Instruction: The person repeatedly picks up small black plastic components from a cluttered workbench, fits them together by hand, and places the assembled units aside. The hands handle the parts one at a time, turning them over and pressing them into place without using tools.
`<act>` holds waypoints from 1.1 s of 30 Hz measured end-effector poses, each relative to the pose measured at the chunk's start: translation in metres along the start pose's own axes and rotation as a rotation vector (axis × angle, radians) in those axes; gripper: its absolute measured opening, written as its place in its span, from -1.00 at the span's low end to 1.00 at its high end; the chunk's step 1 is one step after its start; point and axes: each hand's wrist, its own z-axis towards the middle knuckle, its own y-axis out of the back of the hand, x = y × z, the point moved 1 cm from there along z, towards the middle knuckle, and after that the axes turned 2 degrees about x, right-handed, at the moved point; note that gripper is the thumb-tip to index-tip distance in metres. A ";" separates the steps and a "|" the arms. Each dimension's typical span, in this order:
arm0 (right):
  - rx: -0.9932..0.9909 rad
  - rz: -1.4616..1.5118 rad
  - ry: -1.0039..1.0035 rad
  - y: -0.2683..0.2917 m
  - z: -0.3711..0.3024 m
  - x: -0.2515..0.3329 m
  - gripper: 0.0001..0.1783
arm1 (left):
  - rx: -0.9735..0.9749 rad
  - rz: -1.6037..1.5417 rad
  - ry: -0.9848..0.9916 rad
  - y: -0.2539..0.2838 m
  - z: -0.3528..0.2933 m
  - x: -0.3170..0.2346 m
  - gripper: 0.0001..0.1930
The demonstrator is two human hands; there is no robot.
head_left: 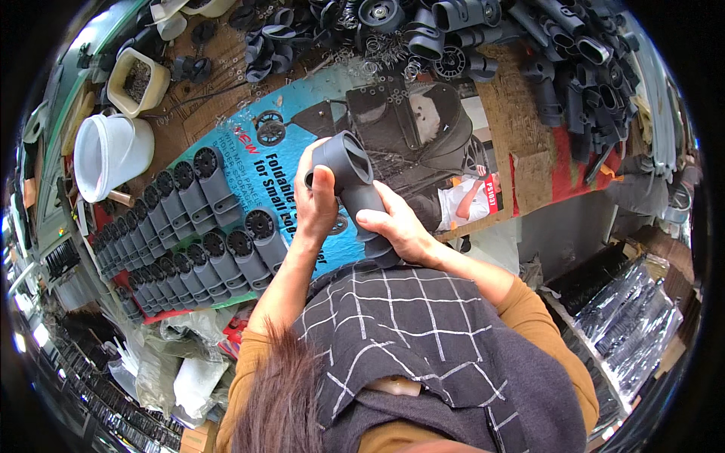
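Note:
Above the bench, close to my lap, I hold a dark grey plastic tubular fitting (355, 185) with a round, open-ended head at the top and a tube running down toward my checked apron. My left hand (311, 200) is closed around its head, with the thumb up along the side. Lower down, my right hand (404, 226) grips the tube, the thumb lying across the front. Some of its right fingers are hidden behind the part. To the left, similar grey fittings with black ribbed discs (215, 189) lie side by side in two rows.
A printed cardboard sheet (325, 113) covers the bench. Small springs (385, 57) and loose grey parts (434, 38) are heaped at the back, more fittings (581, 98) at the back right. A white bucket (113, 155) and a square tub (138, 83) stand at the left.

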 end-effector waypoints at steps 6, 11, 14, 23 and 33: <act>-0.007 -0.100 0.047 -0.002 -0.007 0.013 -0.39 | 0.031 -0.389 0.324 -0.002 -0.002 -0.014 -0.12; -0.046 -0.259 0.041 -0.002 -0.010 0.011 -0.38 | -0.107 -0.633 0.454 -0.006 0.001 -0.021 -0.36; -0.110 -0.393 -0.009 0.003 -0.003 0.016 -0.32 | -0.111 -0.577 0.322 -0.010 0.000 -0.019 -0.46; -0.372 -0.988 0.741 0.028 0.022 0.036 -0.63 | -0.011 -0.305 0.222 -0.029 0.000 -0.016 -0.46; -0.341 -0.840 0.476 0.027 0.000 0.021 -0.09 | 0.024 -0.921 0.621 -0.051 0.045 0.001 -0.40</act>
